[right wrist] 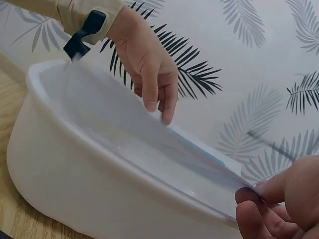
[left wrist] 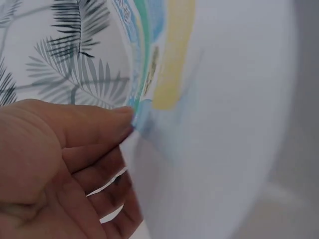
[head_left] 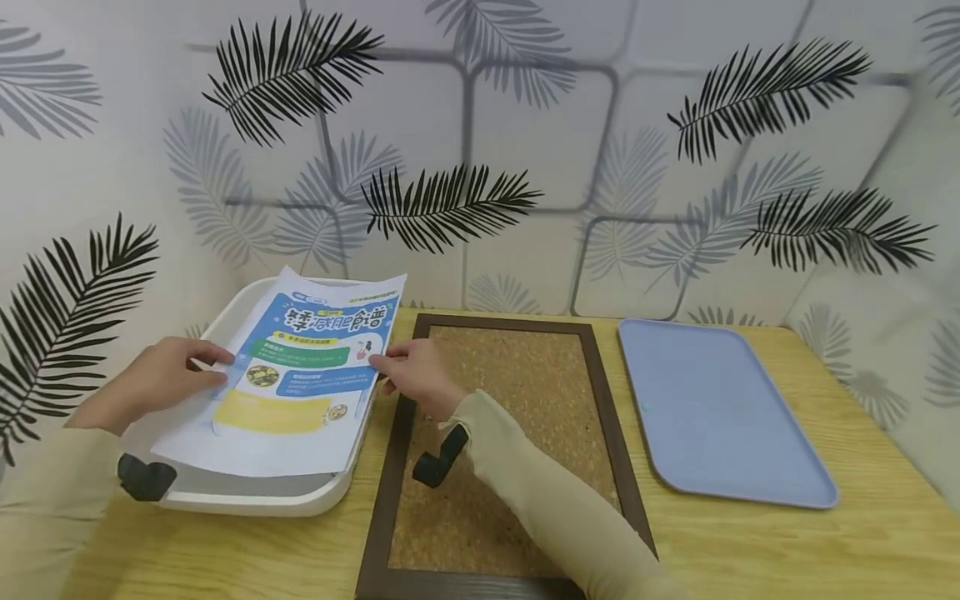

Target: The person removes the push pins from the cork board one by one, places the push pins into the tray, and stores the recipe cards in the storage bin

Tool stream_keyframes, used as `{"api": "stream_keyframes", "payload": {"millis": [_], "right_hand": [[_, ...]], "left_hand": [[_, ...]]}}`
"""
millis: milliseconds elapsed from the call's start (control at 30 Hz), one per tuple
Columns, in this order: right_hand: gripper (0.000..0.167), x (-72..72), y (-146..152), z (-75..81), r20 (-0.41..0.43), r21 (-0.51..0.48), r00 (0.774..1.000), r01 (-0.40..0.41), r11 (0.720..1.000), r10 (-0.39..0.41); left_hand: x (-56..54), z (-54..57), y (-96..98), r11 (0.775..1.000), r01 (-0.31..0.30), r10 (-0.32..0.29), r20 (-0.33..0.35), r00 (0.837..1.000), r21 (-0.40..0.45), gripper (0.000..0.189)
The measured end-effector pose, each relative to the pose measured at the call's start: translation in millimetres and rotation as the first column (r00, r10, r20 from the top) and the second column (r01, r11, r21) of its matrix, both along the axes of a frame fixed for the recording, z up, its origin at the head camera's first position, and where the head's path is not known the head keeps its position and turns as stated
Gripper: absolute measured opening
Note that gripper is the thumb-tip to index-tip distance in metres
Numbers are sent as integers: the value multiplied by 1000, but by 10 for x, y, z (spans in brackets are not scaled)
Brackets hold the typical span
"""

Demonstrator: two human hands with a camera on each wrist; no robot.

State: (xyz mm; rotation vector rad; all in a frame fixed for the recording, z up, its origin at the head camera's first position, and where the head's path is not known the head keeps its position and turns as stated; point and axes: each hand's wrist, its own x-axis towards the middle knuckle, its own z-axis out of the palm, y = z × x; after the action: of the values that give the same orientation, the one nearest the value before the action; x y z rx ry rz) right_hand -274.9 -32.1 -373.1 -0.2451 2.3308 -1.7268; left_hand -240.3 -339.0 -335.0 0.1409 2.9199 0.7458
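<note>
A printed paper sheet [head_left: 300, 375] with a blue heading, green and yellow bands and small food pictures is held slightly bowed over a white plastic basin [head_left: 247, 503]. My left hand [head_left: 168, 375] pinches its left edge between thumb and fingers, as the left wrist view shows with the hand [left wrist: 70, 144] close up. At the right edge, my right hand [head_left: 422, 375] pinches the sheet near the basin's rim; the right wrist view shows that thumb and fingers [right wrist: 271, 191] on the paper's border. Most of the basin's inside is hidden beneath the sheet.
A cork board [head_left: 517, 400] with a dark brown frame lies on the wooden table [head_left: 757, 550] right of the basin, under my right forearm. Farther right lies a light blue tray [head_left: 720, 408]. A wall [head_left: 525, 125] with a leaf pattern stands behind the table.
</note>
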Motion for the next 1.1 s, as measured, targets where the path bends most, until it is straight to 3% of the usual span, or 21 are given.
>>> {"api": "stream_keyframes", "payload": {"millis": [200, 567, 900, 1100], "right_hand": [[22, -27, -101, 7, -27, 3, 999, -23, 1000, 23], [25, -16, -198, 110, 34, 166, 999, -26, 986, 20], [22, 30, -229, 103, 58, 157, 997, -57, 986, 48], [23, 88, -211, 97, 49, 128, 995, -92, 987, 86]], "left_hand": [[-25, 28, -100, 1000, -7, 8, 37, 999, -25, 46], [-27, 30, -178, 998, 21, -20, 22, 1000, -67, 43], [51, -21, -238, 998, 44, -40, 81, 996, -42, 52], [92, 21, -192, 999, 10, -4, 114, 993, -53, 65]]}}
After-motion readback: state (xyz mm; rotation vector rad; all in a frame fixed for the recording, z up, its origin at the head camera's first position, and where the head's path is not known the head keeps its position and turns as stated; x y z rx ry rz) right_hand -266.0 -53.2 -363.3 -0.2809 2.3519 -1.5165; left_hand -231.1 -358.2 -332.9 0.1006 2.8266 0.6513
